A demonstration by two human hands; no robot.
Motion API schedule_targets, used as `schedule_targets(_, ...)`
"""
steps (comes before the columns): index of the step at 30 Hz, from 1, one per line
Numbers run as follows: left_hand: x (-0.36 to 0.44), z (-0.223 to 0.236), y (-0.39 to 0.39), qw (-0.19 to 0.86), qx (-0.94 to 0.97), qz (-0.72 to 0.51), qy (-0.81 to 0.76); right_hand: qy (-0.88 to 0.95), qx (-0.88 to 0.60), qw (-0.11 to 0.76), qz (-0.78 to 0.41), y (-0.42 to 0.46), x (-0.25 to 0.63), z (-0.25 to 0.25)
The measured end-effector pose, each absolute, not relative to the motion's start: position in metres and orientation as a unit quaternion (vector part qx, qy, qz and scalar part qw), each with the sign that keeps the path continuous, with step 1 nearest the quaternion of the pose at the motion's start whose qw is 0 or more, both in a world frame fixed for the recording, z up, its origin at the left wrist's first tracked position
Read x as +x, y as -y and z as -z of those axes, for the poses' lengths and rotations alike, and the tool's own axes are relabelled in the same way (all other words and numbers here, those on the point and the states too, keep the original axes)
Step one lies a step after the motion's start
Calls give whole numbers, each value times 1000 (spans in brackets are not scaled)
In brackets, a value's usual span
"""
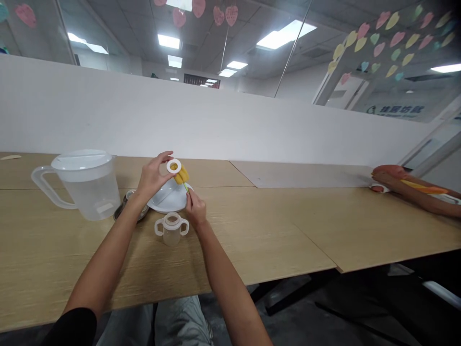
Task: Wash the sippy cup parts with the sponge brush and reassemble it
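Observation:
My left hand (153,177) pinches a white plastic ring (168,166) between thumb and fingers, held up above a white bowl (163,205). Closed around a thin green handle, my right hand (196,207) steadies a yellow sponge brush (183,174). Its sponge head sits right behind the ring, and yellow shows through the hole. Just below both hands, a clear two-handled baby cup (172,235) stands upright on the table without a lid. A dark metal item (142,213) lies partly hidden behind my left forearm.
A large translucent pitcher (91,192) with a white lid stands at the left. The wooden table (259,230) meets a white wall (216,125) at the back. At the far right another person's arm (414,192) rests over the table, near a red and white item (379,189).

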State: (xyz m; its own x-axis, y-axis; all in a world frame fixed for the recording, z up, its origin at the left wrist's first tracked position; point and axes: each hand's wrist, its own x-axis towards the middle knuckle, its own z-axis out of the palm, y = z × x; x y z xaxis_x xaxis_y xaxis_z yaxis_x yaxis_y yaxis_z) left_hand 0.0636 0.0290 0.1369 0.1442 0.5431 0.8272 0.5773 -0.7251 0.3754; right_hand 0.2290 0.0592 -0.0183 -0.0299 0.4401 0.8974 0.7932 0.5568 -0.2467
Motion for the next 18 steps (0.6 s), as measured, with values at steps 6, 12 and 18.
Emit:
schedule_targets(6, 57, -142, -26, 87, -753, 495, 425, 646, -466, 590, 131, -56, 228, 14)
schedule_targets(12, 60, -141, -26, 95, -773, 430, 456, 692, -438, 552, 159, -57, 228, 12)
schedule_targets(18, 28, -150, -25, 106, -771, 296, 554, 654, -477, 571, 136, -59, 231, 12)
